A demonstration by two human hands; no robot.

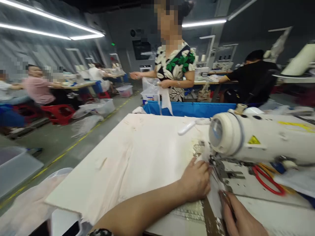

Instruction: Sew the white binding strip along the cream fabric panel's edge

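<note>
A white sewing machine (pixel 261 134) stands at the right, its head over the worktable. Close to the needle area, my left hand (pixel 197 178) is closed on a thin white fabric (pixel 216 198), which runs from under the machine head toward me. My right hand (pixel 240 214) is nearer to me, beside the fabric's right edge. Its fingers wrap round a small brown tool with a metal tip (pixel 227 201); its exact kind is unclear.
Pale pink fabric (pixel 112 183) lies across the white tabletop (pixel 152 141). A white-handled object (pixel 187 127) rests near the machine head. Red-handled scissors (pixel 267 183) lie right of the needle. Across the table stands a person (pixel 174 65) holding white cloth strips, behind a blue cloth bin (pixel 197 108).
</note>
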